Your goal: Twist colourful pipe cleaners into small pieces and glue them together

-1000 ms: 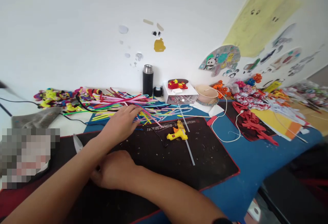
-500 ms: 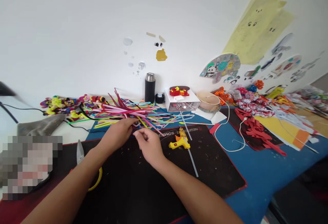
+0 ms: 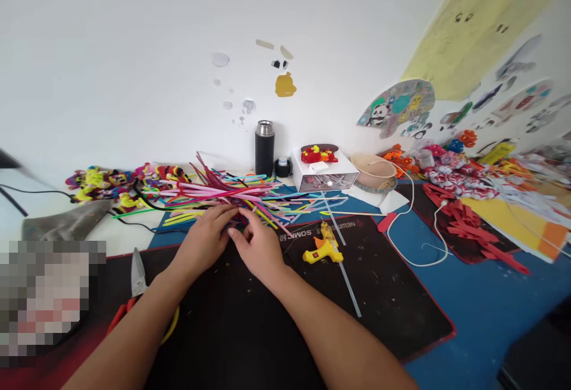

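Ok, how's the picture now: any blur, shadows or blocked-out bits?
Head view: fairly even light, with a soft shadow on the wall beside the flask; head view: the yellow paper softens toward the right; head view: a pixelated patch covers part of the lower left; head view: left hand and right hand are readable, but whatever they pinch is hidden.

White wall (image 3: 134, 69) behind, soft even light; small stickers (image 3: 285, 85) mid-wall (one mustard yellow, others greyish), panda decal (image 3: 399, 104) farther right, pale yellow sheets (image 3: 473, 36) above it; bench (image 3: 484, 295) along wall, blue covering, whitish surface at left; dark shape (image 3: 539, 348) lower right, unclear
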Motion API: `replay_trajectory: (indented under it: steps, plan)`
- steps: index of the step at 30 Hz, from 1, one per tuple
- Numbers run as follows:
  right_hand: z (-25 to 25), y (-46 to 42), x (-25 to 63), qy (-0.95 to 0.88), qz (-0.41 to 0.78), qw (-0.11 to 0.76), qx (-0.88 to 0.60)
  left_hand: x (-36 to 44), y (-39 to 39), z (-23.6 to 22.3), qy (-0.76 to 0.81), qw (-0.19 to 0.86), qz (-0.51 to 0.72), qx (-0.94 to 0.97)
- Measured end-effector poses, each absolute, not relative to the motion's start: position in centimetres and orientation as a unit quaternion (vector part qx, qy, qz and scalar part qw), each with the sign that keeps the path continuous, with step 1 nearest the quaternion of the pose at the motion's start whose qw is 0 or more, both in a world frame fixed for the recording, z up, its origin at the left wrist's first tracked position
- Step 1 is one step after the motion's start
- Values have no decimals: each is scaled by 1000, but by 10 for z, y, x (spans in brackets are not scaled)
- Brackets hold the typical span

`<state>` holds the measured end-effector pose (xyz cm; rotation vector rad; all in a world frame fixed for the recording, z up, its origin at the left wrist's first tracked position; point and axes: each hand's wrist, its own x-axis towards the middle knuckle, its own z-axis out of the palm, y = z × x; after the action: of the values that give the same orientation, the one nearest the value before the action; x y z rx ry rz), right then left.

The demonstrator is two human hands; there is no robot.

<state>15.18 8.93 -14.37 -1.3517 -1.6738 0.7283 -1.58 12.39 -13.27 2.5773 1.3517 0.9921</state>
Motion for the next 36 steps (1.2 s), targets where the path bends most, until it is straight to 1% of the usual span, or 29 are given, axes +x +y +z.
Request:
replay_trajectory:
  steps: [3,7,9,12,17,20,24,27,30,32,35,36]
  plan:
    - [-149,96,156,-658,293,410,-559,-13,125,-142,427,75,311,846]
    - [-154,101,160,-647,296,410,-571,-14,124,-143,422,139,313,839]
    - [-154,102,161,-649,290,406,-574,-16,124,-141,425,121,318,839]
    - [-154,102,160,-664,266,399,-574,-18,124,-138,447,49,304,840]
    - [-155,99,159,-686,251,390,-561,-17,130,-134,474,-35,199,857]
    - [-153,91,158,-704,247,397,-535,-16,141,-124,485,-60,140,861]
    - [-143,73,155,-727,254,406,-492,-15,166,-100,514,-52,67,853]
    - [-136,59,151,-750,262,403,-454,-10,185,-71,544,-66,68,834]
    - [-129,50,149,-777,268,397,-408,4,201,-43,571,-42,98,814]
    - [-126,47,148,-796,265,384,-386,14,210,-34,576,-2,132,807]
    - [-124,45,149,-814,255,360,-377,19,220,-41,538,82,131,829]
    - [-123,45,149,-817,254,353,-379,16,222,-48,520,93,132,839]
